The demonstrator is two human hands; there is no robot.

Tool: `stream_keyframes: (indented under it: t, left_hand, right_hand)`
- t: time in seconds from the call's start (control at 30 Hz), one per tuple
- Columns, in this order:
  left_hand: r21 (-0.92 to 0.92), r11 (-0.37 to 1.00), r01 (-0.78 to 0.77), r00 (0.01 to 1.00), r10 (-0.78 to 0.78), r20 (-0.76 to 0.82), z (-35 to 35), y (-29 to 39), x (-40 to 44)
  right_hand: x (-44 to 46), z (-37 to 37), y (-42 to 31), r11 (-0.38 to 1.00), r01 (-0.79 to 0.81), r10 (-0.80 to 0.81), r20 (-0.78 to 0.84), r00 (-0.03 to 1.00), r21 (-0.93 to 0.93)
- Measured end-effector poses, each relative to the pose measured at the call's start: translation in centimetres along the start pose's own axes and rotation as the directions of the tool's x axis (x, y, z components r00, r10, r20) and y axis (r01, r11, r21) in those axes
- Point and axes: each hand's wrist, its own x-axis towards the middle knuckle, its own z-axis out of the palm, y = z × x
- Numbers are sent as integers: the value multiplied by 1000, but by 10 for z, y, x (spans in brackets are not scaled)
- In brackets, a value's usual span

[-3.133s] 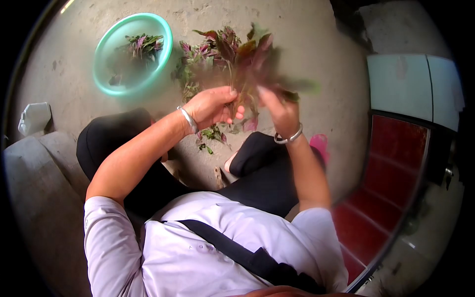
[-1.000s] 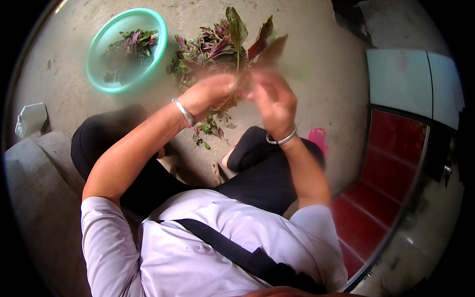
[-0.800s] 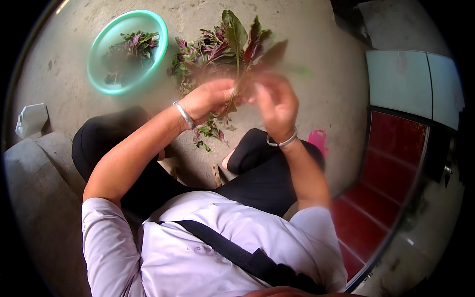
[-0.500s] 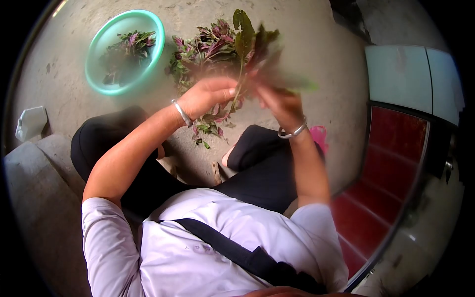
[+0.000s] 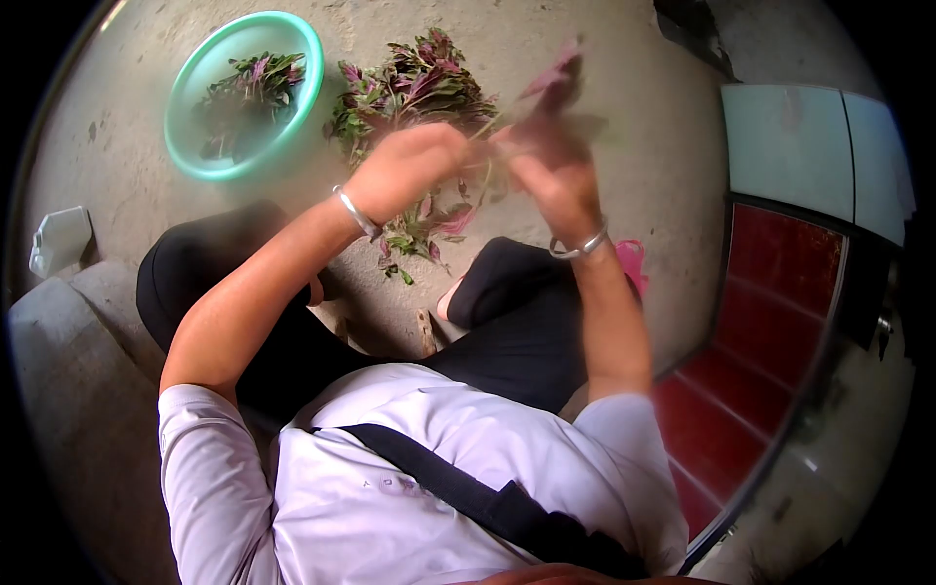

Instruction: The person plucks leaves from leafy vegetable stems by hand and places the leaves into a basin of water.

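Observation:
My left hand (image 5: 414, 168), a silver bangle on its wrist, is closed with its fingertips at the thin stem of a leafy vegetable. My right hand (image 5: 554, 185), also with a bangle, grips purple-green leafy stalks (image 5: 556, 88) whose tops point up and are smeared by motion. The two hands are close together over the floor. Just beyond them lies a heap of purple and green leafy vegetables (image 5: 424, 83). Beneath the hands are loose leaves and trimmings (image 5: 419, 239). To the left stands a mint-green plastic basin (image 5: 175, 122) with more leafy greens (image 5: 258, 88) in it.
Black-trousered legs (image 5: 517, 292) are folded close under the hands. A pink plastic item (image 5: 632, 261) lies by the right forearm. A white container (image 5: 60, 241) is at far left. At right are red tiles (image 5: 780, 263) and a pale cabinet (image 5: 785, 141).
The large green leaf that stood up between my hands is no longer upright there. My left hand has turned and moved slightly up; the stalks in my right hand have swung. The view shifted slightly.

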Motion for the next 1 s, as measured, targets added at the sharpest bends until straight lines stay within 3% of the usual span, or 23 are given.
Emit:
stream_keyframes:
  t: [0.1,0.17,0.23,0.37,0.4,0.5,0.6,0.7,0.8,1.0]
  left_hand:
    - [-319,945,68,996,-84,-35,5,7,-1]
    - [-346,933,102,995,-96,34,1,5,1]
    - [-411,901,139,981,-69,180,-7,4,1]
    - [-504,829,241,943,-77,325,-10,6,1]
    - [-505,820,268,953,-149,264,-9,10,-1]
    - [-576,771,271,956,-143,258,-7,7,0]
    - [-620,734,277,956,-143,258,-7,9,-3]
    - [-677,687,263,964,-152,220,-15,-2,-9]
    - [-723,649,237,969,-211,128,-18,-2,-9]
    - [-717,680,152,911,-378,-165,-30,-14,0]
  right_hand:
    - [1,7,8,967,-29,40,-39,998,252]
    - [2,12,12,895,-68,99,-48,994,441]
    - [2,15,12,897,-51,89,-66,994,439]
    - [0,20,14,925,25,25,-126,992,378]
    - [-1,22,14,933,32,24,-150,988,358]
    - [-3,24,16,943,73,-8,-195,981,325]
    - [-2,26,12,947,69,57,-374,926,313]
    - [16,-24,15,956,5,164,-549,819,293]
    - [26,-40,16,892,218,62,-584,809,396]
    - [20,-37,19,769,90,200,-373,906,633]
